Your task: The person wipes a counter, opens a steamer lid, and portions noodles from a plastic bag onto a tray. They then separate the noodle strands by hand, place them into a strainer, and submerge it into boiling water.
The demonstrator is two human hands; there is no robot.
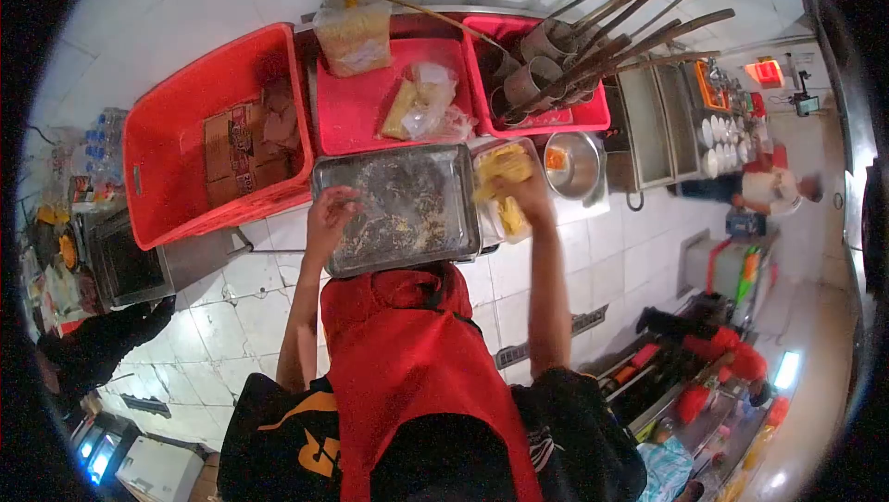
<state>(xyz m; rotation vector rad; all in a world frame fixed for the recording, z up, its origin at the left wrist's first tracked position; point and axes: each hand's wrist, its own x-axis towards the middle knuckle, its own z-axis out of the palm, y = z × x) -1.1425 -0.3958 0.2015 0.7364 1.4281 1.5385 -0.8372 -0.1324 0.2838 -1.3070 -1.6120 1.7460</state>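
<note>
A dark metal baking tray (398, 206), dusted with pale crumbs or flour, sits right in front of me. My left hand (331, 215) is over the tray's left side, fingers loosely apart and holding nothing that I can see. On the right, my right hand (528, 192) is closed around yellow food pieces (505, 169), blurred by motion. They are just above a shallow container (483, 215) with more yellow pieces (512, 217) in it. A round steel pot (582, 167) with a small orange item inside stands to the right of that container.
A red crate (218, 48) with cardboard stands at left. Behind the tray, a pink bin (347, 118) holds bagged food (421, 104). Another pink bin (593, 118) carries long-handled metal cups (532, 85). Other people (769, 189) are farther off on both sides.
</note>
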